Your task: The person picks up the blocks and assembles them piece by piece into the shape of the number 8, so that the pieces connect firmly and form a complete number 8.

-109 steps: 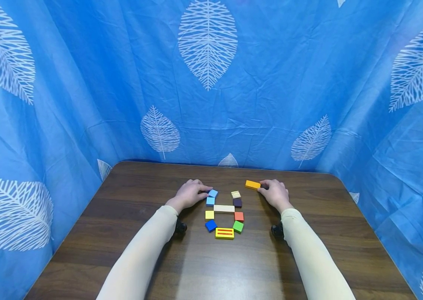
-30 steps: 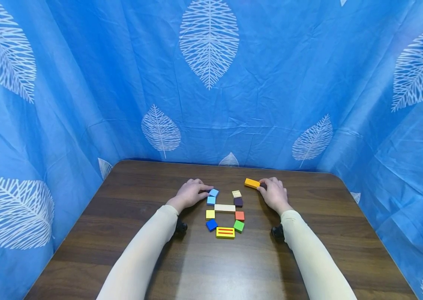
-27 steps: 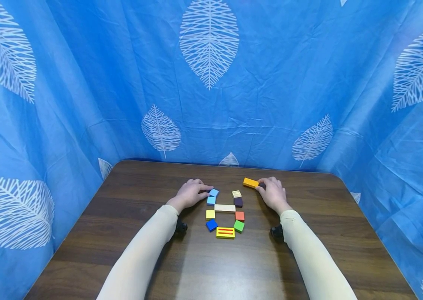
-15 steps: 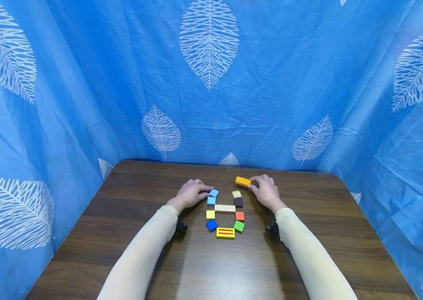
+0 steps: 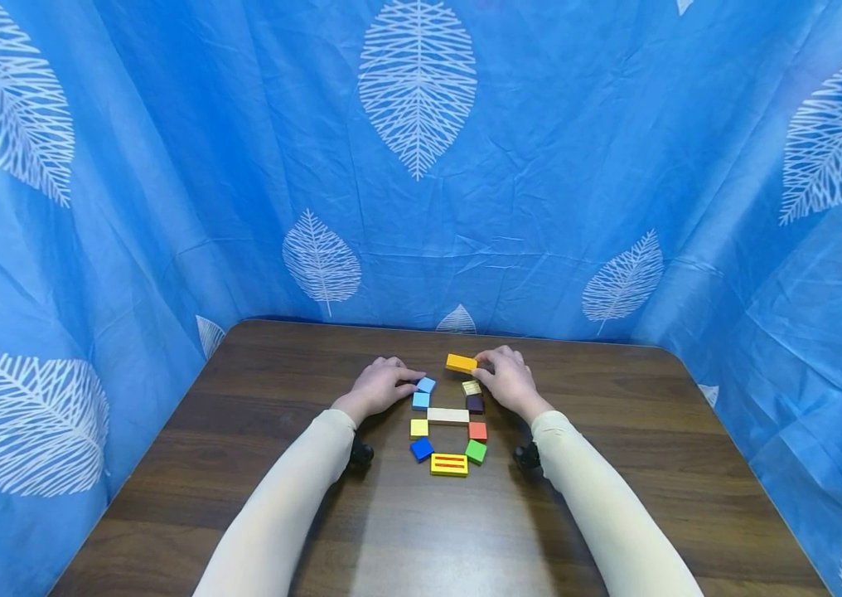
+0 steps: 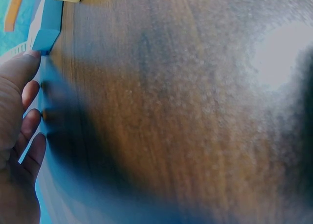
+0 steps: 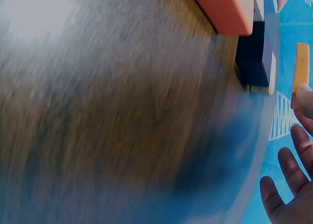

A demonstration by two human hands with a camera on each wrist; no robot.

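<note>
My right hand (image 5: 508, 380) pinches one end of an orange block (image 5: 461, 363) between thumb and fingers, holding it raised behind the ring of blocks; in the right wrist view the block (image 7: 301, 62) stands clear of the table. My left hand (image 5: 379, 387) has thumb and forefinger at a light blue block (image 5: 426, 385), the ring's far left piece, and seems to pinch it. In the left wrist view the thumb (image 6: 24, 70) touches a blue block's end. A second light blue block (image 5: 420, 401) lies just nearer. Opposite are a striped cream block (image 5: 471, 387) and a dark block (image 5: 475, 404).
A long cream block (image 5: 447, 416) crosses the ring's middle. Nearer lie yellow (image 5: 418, 429), red (image 5: 477, 431), blue (image 5: 422, 449) and green (image 5: 476, 451) blocks, plus a yellow one with red stripes (image 5: 448, 464). A blue leaf-print cloth (image 5: 421, 249) hangs behind the wooden table (image 5: 451, 539).
My right hand has carried the orange block leftward, from right of the ring to behind its open far end. The left hand stays at the light blue block.
</note>
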